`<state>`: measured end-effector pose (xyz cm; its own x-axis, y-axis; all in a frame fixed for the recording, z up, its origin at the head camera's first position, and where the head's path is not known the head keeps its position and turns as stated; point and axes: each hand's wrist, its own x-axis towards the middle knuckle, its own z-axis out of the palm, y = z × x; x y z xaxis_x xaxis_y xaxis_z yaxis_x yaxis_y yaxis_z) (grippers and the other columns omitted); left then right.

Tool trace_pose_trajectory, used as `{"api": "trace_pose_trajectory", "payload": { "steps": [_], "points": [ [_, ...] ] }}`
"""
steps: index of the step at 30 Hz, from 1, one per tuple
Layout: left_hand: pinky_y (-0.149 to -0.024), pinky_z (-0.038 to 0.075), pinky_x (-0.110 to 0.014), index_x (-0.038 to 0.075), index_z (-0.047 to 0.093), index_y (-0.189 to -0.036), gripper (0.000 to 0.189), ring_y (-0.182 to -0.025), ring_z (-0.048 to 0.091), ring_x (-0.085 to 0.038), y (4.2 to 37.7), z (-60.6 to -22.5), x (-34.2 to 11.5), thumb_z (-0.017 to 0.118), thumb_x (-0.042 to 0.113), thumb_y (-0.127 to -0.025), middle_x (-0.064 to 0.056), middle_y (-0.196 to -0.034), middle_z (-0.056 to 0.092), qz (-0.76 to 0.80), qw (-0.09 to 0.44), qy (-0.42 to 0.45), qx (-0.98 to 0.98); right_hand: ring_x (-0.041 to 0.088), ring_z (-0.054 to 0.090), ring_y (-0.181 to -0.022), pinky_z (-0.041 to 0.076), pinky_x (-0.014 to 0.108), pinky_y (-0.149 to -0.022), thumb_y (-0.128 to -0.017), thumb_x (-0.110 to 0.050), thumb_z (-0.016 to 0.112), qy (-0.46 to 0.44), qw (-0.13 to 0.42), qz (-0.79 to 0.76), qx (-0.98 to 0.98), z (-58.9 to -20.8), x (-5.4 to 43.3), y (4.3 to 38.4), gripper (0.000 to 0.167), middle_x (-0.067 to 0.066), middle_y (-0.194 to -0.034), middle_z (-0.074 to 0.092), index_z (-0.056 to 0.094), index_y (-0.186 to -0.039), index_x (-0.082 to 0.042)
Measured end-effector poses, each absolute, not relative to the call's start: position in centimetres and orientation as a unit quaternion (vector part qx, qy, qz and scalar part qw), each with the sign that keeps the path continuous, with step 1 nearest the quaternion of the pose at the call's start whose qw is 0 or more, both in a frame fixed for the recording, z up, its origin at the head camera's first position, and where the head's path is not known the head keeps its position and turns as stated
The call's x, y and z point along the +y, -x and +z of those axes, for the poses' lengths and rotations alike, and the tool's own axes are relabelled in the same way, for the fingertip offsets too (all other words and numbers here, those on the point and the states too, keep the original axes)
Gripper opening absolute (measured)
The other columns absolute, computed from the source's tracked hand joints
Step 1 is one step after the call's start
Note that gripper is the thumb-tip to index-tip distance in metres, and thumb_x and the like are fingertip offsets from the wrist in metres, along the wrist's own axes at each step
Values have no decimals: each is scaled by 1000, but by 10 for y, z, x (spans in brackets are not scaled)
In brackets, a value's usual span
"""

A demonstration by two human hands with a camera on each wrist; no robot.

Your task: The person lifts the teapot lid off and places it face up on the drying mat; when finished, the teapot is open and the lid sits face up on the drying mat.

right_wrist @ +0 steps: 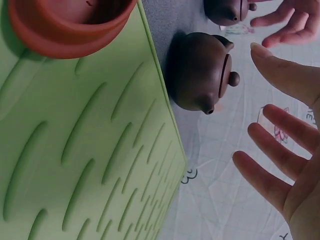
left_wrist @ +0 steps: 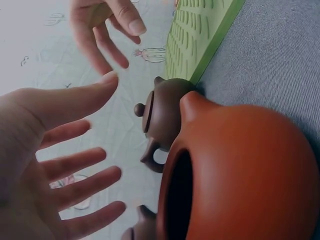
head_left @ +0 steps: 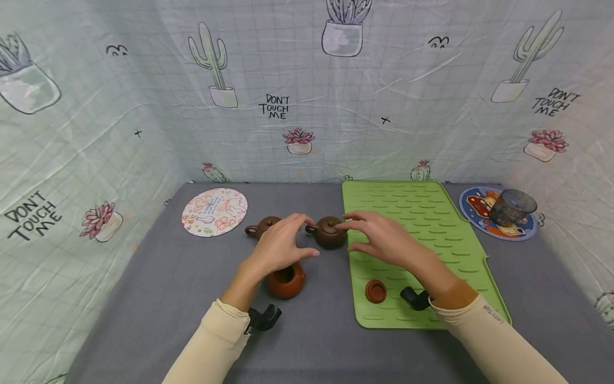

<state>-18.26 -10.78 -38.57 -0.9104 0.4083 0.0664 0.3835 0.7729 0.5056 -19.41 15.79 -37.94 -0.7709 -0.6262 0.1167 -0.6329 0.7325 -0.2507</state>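
Observation:
Two dark brown lidded teapots stand on the grey table: one teapot point(head_left: 330, 233) between the hands, the other teapot point(head_left: 266, 224) partly behind my left hand point(head_left: 280, 245). Below that hand is an orange-red teapot point(left_wrist: 250, 165) with no lid on its opening. The left fingers are spread apart and hold nothing. My right hand point(head_left: 379, 234) hovers over the left edge of the green mat point(head_left: 408, 213), its fingertips close to the middle teapot's right side, also holding nothing. A small orange-red lid point(head_left: 376, 291) lies on the mat near its front left corner.
A round floral mat point(head_left: 214, 212) lies at the back left of the table. At the back right, a dark see-through cup point(head_left: 513, 207) stands on a round blue patterned mat point(head_left: 472, 205). A printed cloth point(head_left: 336, 128) hangs around the table's back and sides.

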Motion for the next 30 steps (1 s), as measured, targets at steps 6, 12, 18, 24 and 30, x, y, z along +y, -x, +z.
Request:
{"api": "trace_pose_trajectory", "payload": {
  "steps": [6, 12, 18, 24, 30],
  "points": [
    [-92, 53, -47, 18, 60, -128, 56, -112, 64, -29, 193, -394, -98, 87, 36, -82, -5, -130, 65, 294, 4, -181, 939, 32, 62, -128, 57, 50, -95, -87, -28, 82, -331, 22, 158, -930, -385, 153, 202, 53, 10, -147, 59, 66, -137, -23],
    [-88, 53, -44, 14, 60, -125, 54, -102, 62, -24, 199, -406, -91, 86, 36, -83, -8, -124, 66, 303, -2, -158, 940, 32, 62, -128, 56, 49, -96, -87, -29, 82, -329, 34, 181, -926, -393, 148, 205, 51, 9, -146, 60, 67, -135, -23],
    [-87, 54, -43, 16, 61, -120, 49, -101, 65, -24, 200, -417, -84, 86, 35, -82, -8, -119, 66, 307, -8, -134, 942, 31, 66, -123, 57, 48, -95, -86, -28, 83, -326, 34, 200, -923, -404, 143, 209, 50, 11, -143, 63, 68, -134, -21],
    [-89, 55, -43, 16, 61, -116, 45, -103, 65, -24, 202, -425, -78, 86, 33, -83, -7, -117, 66, 302, -3, -120, 946, 34, 65, -125, 56, 50, -97, -85, -25, 84, -328, 28, 212, -920, -414, 139, 212, 48, 13, -142, 63, 71, -131, -20],
    [-89, 55, -44, 15, 63, -115, 42, -104, 65, -25, 207, -428, -73, 85, 32, -84, -6, -115, 66, 298, 0, -111, 948, 34, 63, -129, 55, 51, -100, -86, -22, 83, -329, 29, 214, -919, -415, 135, 214, 44, 12, -145, 62, 72, -129, -20]
  ]
}}
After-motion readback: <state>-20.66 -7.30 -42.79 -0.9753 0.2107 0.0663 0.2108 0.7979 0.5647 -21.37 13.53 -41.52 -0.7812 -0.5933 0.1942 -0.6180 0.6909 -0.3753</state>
